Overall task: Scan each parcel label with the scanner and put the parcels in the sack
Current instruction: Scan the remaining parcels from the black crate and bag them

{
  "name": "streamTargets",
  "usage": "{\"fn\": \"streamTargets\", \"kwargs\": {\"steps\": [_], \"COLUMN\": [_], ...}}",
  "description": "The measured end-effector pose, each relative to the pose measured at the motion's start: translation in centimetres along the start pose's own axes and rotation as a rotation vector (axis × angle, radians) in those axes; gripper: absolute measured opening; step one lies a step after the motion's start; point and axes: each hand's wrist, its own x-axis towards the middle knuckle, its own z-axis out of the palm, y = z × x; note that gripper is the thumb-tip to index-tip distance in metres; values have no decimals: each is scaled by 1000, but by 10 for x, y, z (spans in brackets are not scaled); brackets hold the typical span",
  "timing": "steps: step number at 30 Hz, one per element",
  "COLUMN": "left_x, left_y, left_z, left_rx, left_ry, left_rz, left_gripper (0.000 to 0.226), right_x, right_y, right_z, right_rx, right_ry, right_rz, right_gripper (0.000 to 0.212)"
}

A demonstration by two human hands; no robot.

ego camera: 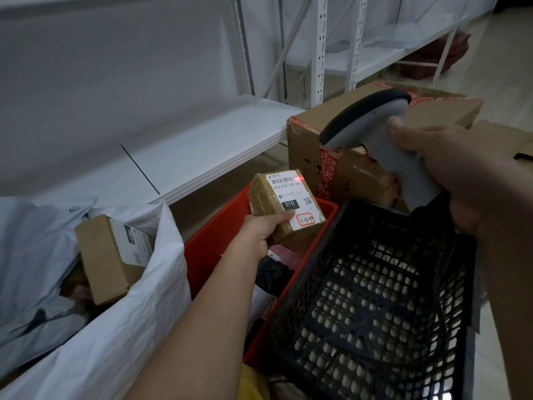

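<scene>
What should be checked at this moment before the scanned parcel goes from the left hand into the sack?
1. Scanner light on the barcode: ok. A red spot sits at the right end of the barcode on the parcel.
2. Scan registered: cannot tell. Nothing in view confirms a read.
3. Grip on the parcel: ok. The left hand holds its lower end, thumb across the front.
4. Scanner held: ok. The right hand grips the handle of the scanner.
5. Sack open: ok. The white sack gapes at the left with a cardboard box already inside.
6. Path to the sack: ok. Only the rim of the red bin lies between.
</scene>
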Motion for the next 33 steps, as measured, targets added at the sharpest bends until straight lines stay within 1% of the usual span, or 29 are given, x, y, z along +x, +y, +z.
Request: {"fn": "streamTargets", "kwargs": {"steps": [3,5,6,8,10,12,13,14,15,16,17,19,20,22,24,26,31,33], "left_x": [-10,-20,-28,-49,-72,-99,-112,-125,-138,-151,-163,-192,-205,-230,-250,-267,-288,-287], "left_y": [0,2,4,8,16,29,37,46,54,62,70,86,94,109,121,129,126,124], "left_z": [-1,-2,-3,-8,-19,-38,-51,-64,-79,-95,-111,-141,-155,-182,-208,-232,-258,-259], "left_rx": [1,-8,-22,-21,2,30,53,82,103,114,125,175,201,239,304,379,680,736], "left_ry": [-11,-36,-51,-52,-8,50,95,143,187,226,264,340,373,449,554,615,590,565], "left_rz": [8,30,56,133,227,326,377,426,473,527,580,660,692,737,738,687,425,384], "left_gripper": [74,65,61,60,58,43,44,53,66,75,77,76,76,74,74,74,62,60], "right_x": [-3,-5,-5,-6,-9,-9,-11,-13,-12,-7,-6,-2,-4,-14,-26,-31,-34,-34], "right_y": [-3,-5,-6,-10,-15,-12,-8,-3,1,7,11,20,26,39,54,65,83,92], "right_z": [1,2,2,7,14,33,47,62,77,89,102,125,135,160,182,198,222,229], "right_rx": [30,84,68,16,67,70,64,112,187,218,219,118,74,27,-49,-159,-385,-468], "right_ry": [16,31,42,53,29,-50,-66,-31,16,26,-1,-154,-203,-244,-258,-262,-296,-277], "right_rz": [3,-4,-6,17,46,51,42,33,60,100,168,325,351,368,350,316,255,218], "right_gripper": [25,24,26,35,32,38,37,29,21,9,5,14,17,18,30,36,40,41]}}
